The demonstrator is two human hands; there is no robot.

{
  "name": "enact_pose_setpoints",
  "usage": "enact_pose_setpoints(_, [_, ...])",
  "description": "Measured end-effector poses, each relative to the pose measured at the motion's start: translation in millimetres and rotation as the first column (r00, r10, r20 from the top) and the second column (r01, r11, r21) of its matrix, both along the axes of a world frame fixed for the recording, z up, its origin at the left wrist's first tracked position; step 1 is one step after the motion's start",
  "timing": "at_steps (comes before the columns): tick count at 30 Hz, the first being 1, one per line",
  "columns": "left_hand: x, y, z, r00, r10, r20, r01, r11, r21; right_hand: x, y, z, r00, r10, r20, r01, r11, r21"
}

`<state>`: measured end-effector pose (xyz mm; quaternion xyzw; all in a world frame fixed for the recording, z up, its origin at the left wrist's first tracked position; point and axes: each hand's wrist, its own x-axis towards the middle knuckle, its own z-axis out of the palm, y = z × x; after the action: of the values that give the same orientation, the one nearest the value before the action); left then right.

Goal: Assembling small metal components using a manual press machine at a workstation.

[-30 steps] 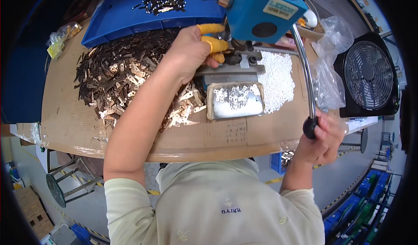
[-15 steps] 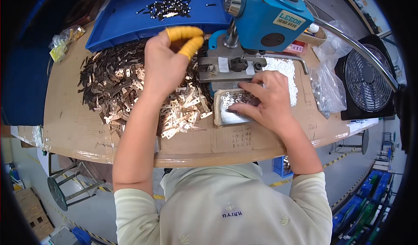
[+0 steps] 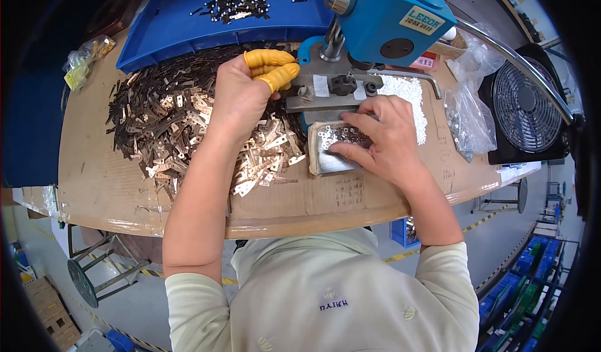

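Note:
My left hand [image 3: 244, 95], with yellow finger cots [image 3: 275, 69] on thumb and fingers, is closed in a pinch just left of the press fixture [image 3: 328, 95]. Whatever lies between its fingertips is too small to make out. Over a shallow rectangular metal dish [image 3: 332, 164] holding small shiny ring-like parts [image 3: 338, 136], my right hand [image 3: 391, 136] has its thumb and index finger apart. The thumb tip is above or on the parts; the index finger reaches the dish's far edge, close to the fixture. Below my left hand lies a heap of flat dark and coppery metal strips [image 3: 181, 120].
A blue bench press [image 3: 382, 23] stands behind the fixture. At the back left, a blue tray [image 3: 169, 33] holds several black pieces with bright ends. Small white parts [image 3: 407, 98], a plastic bag [image 3: 469, 120] and a black fan [image 3: 526, 108] are to the right.
My left hand has moved slightly right, closer to the fixture, and its fingertips have drawn together. My right hand stays over the dish. The whole view has shifted a little.

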<state>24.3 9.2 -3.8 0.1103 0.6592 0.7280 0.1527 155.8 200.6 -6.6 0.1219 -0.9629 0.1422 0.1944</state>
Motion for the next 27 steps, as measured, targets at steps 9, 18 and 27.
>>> enact_pose_setpoints(9, [5, 2, -1, 0.994, -0.064, 0.092, 0.053, 0.991, 0.122, 18, 22, -15, 0.984, -0.177, -0.001, 0.171, 0.954, -0.248])
enact_pose_setpoints(18, [2, 4, -7, 0.995, -0.080, 0.056, 0.075, 0.993, 0.093, -3, 25, 16, 0.716, -0.456, 0.529, 0.624, 0.758, -0.190])
enact_pose_setpoints(27, [6, 7, -7, 0.989, -0.119, 0.087, 0.107, 0.985, 0.139, 4, 30, -3, 0.901, -0.326, 0.285, 0.433, 0.684, -0.587])
